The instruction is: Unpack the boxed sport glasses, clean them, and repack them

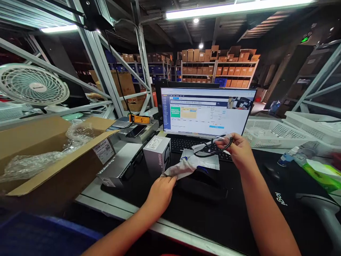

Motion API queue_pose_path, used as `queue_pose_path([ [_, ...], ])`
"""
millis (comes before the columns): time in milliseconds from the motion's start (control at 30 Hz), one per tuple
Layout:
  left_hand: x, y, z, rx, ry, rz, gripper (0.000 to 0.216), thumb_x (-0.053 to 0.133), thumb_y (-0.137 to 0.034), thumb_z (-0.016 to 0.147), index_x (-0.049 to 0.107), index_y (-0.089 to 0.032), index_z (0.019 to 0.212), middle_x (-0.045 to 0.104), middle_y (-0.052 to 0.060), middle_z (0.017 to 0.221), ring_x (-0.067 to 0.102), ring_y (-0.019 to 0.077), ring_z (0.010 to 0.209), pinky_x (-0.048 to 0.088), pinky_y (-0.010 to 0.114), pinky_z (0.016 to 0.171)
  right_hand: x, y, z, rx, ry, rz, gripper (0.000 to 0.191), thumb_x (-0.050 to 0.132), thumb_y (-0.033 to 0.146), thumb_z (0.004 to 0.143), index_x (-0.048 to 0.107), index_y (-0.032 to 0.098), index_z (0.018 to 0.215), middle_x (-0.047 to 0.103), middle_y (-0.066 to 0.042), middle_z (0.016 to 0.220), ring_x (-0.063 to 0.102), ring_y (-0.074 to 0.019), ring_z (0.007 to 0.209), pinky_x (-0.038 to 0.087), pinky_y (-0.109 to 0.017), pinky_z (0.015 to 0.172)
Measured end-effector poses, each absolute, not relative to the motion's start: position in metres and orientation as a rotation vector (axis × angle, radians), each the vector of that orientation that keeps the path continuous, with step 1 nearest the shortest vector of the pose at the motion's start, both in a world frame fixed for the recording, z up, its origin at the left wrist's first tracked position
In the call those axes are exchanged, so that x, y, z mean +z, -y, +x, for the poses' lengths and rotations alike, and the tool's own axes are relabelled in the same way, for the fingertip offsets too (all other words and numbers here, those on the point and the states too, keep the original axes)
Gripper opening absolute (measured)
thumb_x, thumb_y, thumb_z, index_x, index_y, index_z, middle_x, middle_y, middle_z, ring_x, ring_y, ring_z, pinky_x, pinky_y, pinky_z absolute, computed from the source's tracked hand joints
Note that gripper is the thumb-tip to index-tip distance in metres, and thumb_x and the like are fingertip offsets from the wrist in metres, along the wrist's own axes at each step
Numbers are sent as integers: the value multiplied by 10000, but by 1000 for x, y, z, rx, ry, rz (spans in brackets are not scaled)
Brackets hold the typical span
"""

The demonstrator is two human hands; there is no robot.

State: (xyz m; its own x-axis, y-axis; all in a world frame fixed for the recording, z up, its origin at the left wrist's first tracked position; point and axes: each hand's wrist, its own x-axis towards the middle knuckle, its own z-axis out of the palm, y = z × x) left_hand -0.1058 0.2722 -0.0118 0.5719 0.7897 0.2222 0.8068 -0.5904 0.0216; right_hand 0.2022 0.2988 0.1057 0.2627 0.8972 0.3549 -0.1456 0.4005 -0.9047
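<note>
My right hand (pixel 238 147) is closed on a pair of black-framed glasses (pixel 206 154), held up in front of the monitor. Whitish wrapping hangs about the frame. Lower and to the left, my left hand (pixel 161 192) grips the end of a light grey pouch (pixel 183 168), whose other end reaches up near the glasses. Behind the pouch lies an open white box (pixel 215 164) with something blue at its edge. A black case-like object (pixel 204 186) rests on the mat below. Two grey boxes, one upright (pixel 153 158) and one lying flat (pixel 119 161), stand at the left.
An open carton (pixel 66 174) with bubble wrap (pixel 32 161) is on the left. The monitor (pixel 205 121) and keyboard (pixel 178 144) stand at the back. On the right are a mouse (pixel 271 171), a barcode scanner (pixel 322 209), a small bottle (pixel 287 156) and white baskets (pixel 274 131).
</note>
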Motion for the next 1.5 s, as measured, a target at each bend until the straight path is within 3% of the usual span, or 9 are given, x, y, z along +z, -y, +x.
queue_pose_path([
  [133, 12, -276, -100, -174, 1494, -2826, 318, 498, -112, 918, 666, -117, 1188, 743, 151, 988, 728, 335, 933, 593, 502, 841, 104, -296, 183, 946, 1093, -881, 416, 918, 458, 639, 619, 191, 752, 732, -15, 724, 775, -212, 790, 646, -265, 711],
  [233, 29, -278, -97, -456, 1485, -2810, 310, 496, -170, 942, 636, -152, 1219, 713, 153, 1146, 698, 307, 1073, 572, 478, 944, 105, -294, 176, 978, 1104, -877, 427, 925, 451, 621, 602, 193, 732, 730, -18, 707, 773, -215, 772, 645, -280, 712],
  [333, 54, -280, -91, -1053, 1342, -2713, 730, 688, -320, 852, 377, -160, 1492, 477, 194, 1504, 465, 324, 1408, 420, 512, 1164, 105, -292, 173, 957, 1133, -871, 403, 913, 447, 646, 612, 194, 739, 722, -9, 711, 771, -213, 773, 644, -289, 718],
  [433, 82, -287, -74, -1260, 1214, -2717, 1093, 864, -423, 666, 272, -181, 1553, 318, 196, 1605, 328, 363, 1489, 342, 558, 1211, 103, -291, 172, 917, 1169, -871, 364, 887, 443, 695, 628, 197, 768, 737, -19, 742, 767, -206, 790, 638, -294, 732],
  [600, 106, -307, -40, -1331, 988, -2879, 569, 832, -254, 692, 637, -217, 1226, 513, 128, 1485, 495, 318, 1367, 438, 483, 1139, 105, -289, 173, 906, 1255, -917, 366, 859, 479, 722, 639, 199, 806, 742, -26, 734, 730, -176, 689, 612, -297, 700],
  [733, 114, -318, -27, -1425, 867, -2985, 153, 747, -174, 737, 696, -210, 877, 694, 77, 1209, 634, 272, 1138, 508, 395, 988, 113, -286, 191, 822, 1419, -1000, 347, 772, 523, 810, 672, 191, 801, 669, 6, 622, 623, -135, 564, 522, -254, 604],
  [933, 126, -331, -35, -1566, 1070, -3457, 160, 749, -322, 736, 730, -174, 795, 716, 44, 859, 661, 215, 835, 504, 312, 778, 119, -278, 208, 849, 1664, -1070, 401, 686, 568, 878, 675, 182, 770, 498, 44, 581, 425, -105, 537, 339, -234, 518],
  [1233, 111, -348, -44, -1935, 1291, -3597, 280, 820, -389, 710, 696, -153, 796, 676, 21, 759, 625, 147, 706, 461, 247, 657, 104, -288, 174, 1098, 1386, -924, 377, 653, 585, 907, 681, 209, 923, 704, -29, 862, 661, -178, 839, 529, -336, 900],
  [1500, 115, -361, -55, -1937, 1384, -3682, 293, 785, -428, 736, 723, -143, 765, 638, 26, 646, 604, 135, 591, 502, 237, 564, 107, -293, 182, 1056, 1366, -1080, 470, 707, 650, 829, 600, 198, 760, 500, 60, 520, 477, -100, 455, 422, -218, 480],
])
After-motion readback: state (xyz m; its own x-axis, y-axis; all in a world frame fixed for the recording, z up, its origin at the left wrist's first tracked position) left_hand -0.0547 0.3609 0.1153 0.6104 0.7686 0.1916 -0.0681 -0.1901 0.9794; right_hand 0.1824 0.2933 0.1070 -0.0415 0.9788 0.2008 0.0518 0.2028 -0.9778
